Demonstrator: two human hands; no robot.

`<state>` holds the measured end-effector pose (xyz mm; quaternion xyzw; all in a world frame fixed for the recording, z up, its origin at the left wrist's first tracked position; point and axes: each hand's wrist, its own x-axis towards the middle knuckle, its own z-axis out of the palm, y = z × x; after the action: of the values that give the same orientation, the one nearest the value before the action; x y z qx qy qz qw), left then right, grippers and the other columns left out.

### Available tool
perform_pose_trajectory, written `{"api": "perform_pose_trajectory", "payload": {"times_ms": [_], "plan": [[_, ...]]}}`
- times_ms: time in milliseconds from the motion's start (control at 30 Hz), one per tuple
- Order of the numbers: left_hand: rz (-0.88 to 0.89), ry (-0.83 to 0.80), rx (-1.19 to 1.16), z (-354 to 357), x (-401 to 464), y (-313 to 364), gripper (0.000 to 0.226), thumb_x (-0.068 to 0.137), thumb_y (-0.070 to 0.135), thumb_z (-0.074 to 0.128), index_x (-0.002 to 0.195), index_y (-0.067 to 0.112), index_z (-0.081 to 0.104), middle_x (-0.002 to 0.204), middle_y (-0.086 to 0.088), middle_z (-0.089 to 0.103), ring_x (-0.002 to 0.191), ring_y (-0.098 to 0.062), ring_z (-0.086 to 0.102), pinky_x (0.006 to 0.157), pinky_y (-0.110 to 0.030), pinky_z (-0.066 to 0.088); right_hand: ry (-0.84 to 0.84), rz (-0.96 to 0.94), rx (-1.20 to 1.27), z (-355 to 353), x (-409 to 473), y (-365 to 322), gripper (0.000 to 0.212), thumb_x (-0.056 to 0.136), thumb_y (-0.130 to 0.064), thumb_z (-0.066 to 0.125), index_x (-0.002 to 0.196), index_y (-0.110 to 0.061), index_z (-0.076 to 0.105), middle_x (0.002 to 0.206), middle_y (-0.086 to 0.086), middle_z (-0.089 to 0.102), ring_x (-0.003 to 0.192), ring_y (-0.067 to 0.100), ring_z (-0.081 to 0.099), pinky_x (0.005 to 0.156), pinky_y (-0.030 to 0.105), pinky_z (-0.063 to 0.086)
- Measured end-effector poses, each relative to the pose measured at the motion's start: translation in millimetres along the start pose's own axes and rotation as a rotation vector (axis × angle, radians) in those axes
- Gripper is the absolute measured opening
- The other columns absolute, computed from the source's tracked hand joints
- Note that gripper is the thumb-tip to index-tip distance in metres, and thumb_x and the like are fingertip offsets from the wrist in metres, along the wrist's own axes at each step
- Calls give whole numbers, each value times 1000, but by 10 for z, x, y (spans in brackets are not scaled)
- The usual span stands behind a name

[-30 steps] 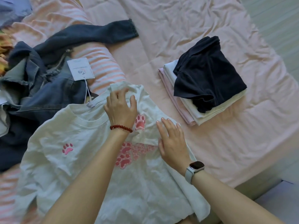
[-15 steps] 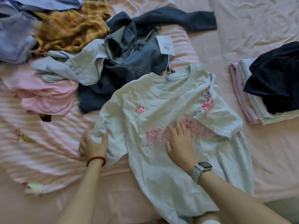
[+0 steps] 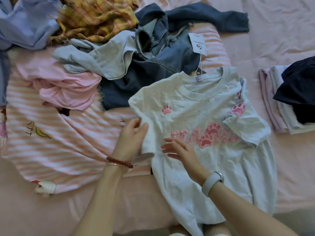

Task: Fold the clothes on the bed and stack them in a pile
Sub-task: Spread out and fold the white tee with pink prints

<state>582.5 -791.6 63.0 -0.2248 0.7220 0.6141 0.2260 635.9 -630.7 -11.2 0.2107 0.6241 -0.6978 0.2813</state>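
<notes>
Left hand (image 3: 132, 135) grasping T-shirt (image 3: 213, 160) sleeve, now folded inward; right hand (image 3: 180, 150) released, shifted left.

Bare forearms, red bead bracelet (image 3: 119, 162) left wrist, grey smartwatch (image 3: 212, 183) right

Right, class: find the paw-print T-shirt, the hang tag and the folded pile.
paw-print T-shirt (image 3: 221, 167), head view, on its bare front below the print.
hang tag (image 3: 197, 43), head view, on the card's middle.
folded pile (image 3: 272, 103), head view, on the pale lower layers' edge.

Pink wrinkled bedsheet (image 3: 272, 23); soft daylight across the bed.
</notes>
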Motion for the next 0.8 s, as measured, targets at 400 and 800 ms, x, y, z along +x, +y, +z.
{"api": "perform_pose_trajectory", "payload": {"times_ms": [400,800], "plan": [[198,350,510,351,934,-51,69,80,26,68,139,10,36,139,-15,36,130,-26,32,110,-36,26,253,331,167,-554,60,159,35,87,-50,54,103,-19,58,106,2,62,95,19,60,79,34,53],[265,410,452,353,1271,-154,45,80,28,68,115,9,47,117,-10,51,104,-21,50,82,-23,36,485,-118,-690,-819,-14,140,15,92,-23,54,100,-13,61,83,0,61,71,12,51,64,26,40]]}}
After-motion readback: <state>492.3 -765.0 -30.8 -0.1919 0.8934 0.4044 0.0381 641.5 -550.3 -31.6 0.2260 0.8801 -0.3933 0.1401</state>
